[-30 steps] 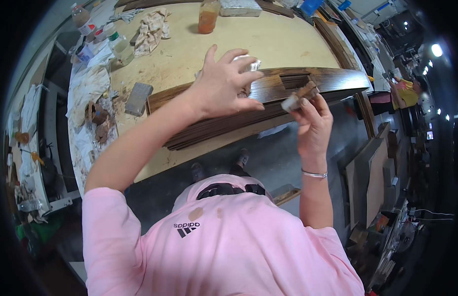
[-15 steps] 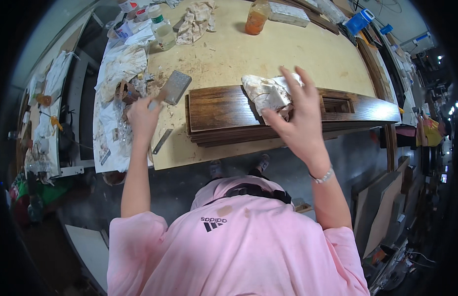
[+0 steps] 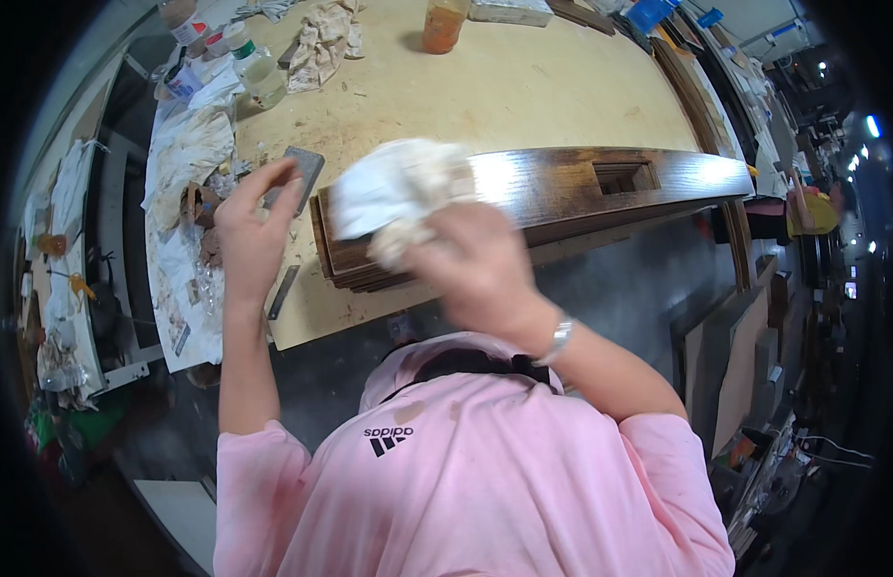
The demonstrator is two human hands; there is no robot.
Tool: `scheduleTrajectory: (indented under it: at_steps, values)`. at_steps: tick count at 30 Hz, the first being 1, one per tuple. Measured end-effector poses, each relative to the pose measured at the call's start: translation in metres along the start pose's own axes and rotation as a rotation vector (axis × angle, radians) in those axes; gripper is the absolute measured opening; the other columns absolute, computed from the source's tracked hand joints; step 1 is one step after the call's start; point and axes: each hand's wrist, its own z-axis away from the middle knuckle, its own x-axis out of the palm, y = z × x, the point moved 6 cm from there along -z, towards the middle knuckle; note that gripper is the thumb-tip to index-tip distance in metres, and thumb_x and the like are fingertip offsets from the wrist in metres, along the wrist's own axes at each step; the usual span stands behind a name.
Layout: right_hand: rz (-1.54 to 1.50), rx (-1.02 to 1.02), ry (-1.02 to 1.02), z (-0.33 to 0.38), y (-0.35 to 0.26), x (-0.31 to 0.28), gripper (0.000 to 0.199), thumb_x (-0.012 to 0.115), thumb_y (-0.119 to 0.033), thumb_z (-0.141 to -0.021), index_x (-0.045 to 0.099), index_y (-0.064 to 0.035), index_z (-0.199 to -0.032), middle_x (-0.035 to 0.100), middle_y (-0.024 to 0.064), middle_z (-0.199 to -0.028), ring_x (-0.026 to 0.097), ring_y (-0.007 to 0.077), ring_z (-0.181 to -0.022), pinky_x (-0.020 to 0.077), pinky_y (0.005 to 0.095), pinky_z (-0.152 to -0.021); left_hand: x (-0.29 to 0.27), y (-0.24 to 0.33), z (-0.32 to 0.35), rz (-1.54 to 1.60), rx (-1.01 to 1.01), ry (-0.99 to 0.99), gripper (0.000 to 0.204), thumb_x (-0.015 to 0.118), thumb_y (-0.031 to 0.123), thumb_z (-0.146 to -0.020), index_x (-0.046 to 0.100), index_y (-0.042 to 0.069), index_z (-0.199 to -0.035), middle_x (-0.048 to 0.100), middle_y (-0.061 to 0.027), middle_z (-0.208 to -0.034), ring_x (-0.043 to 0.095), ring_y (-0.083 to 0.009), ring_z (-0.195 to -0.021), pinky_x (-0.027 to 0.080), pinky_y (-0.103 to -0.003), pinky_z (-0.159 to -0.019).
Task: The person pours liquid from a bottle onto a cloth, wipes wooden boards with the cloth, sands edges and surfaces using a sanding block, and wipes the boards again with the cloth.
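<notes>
A crumpled white stained rag [image 3: 384, 192] is in my right hand [image 3: 480, 260], blurred by motion, over the left end of a stack of dark brown wooden boards [image 3: 552, 183]. The top board is glossy, with a rectangular cutout toward its right. My left hand [image 3: 249, 226] is up at the table's left side, its fingers bent and the thumb close to the fingertips. Whatever they pinch, if anything, cannot be made out. Just behind those fingertips lies a grey rectangular block [image 3: 310, 173]. A flat dark strip [image 3: 283, 293] rests near the table's front edge.
Stained papers and cloths [image 3: 187, 154] cover the left side. At the back stand a capped clear bottle [image 3: 259, 77], a crumpled beige cloth [image 3: 323, 43] and a jar of orange liquid [image 3: 444, 27]. Panels [image 3: 725, 356] lean at right. Another person [image 3: 812, 207] is at far right.
My right hand has closed on the rag and moved left across the board with it. My left hand's fingers have bent upward near the grey block. The whole view has shifted slightly.
</notes>
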Motion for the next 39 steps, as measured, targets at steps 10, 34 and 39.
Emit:
scheduleTrajectory:
  at_steps: [10, 34, 39]
  values:
    - [0.219, -0.156, 0.024, 0.009, -0.022, 0.022, 0.037, 0.066, -0.015, -0.076, 0.071, -0.0147, -0.112, 0.065, 0.0038, -0.114, 0.063, 0.0265, -0.098, 0.0479, 0.0424, -0.085, 0.107, 0.04, -0.038, -0.372, 0.242, -0.64, 0.03, 0.056, 0.031, -0.095, 0.07, 0.004, -0.096, 0.068, -0.022, -0.093, 0.064, -0.042, -0.089, 0.05, -0.049, -0.078]
    - [0.81, 0.661, 0.495, 0.177, 0.201, -0.247, 0.022, 0.064, -0.003, -0.08, 0.073, -0.0028, -0.1, 0.069, 0.0142, -0.103, 0.063, 0.034, -0.095, 0.0477, 0.0437, -0.088, 0.108, 0.071, -0.028, -0.606, 0.385, -0.56, 0.037, 0.062, 0.037, -0.094, 0.063, 0.001, -0.083, 0.063, -0.0246, -0.078, 0.061, -0.0448, -0.079, 0.046, -0.051, -0.07]
    - [0.387, 0.393, 0.248, 0.072, 0.189, -0.188, 0.024, 0.07, -0.006, -0.079, 0.071, -0.0066, -0.103, 0.065, 0.0104, -0.118, 0.06, 0.0322, -0.115, 0.049, 0.0401, -0.098, 0.106, 0.066, -0.027, -0.616, 0.366, -0.56, 0.035, 0.063, 0.035, -0.093, 0.06, 0.002, -0.081, 0.062, -0.0244, -0.074, 0.061, -0.0454, -0.075, 0.045, -0.052, -0.067]
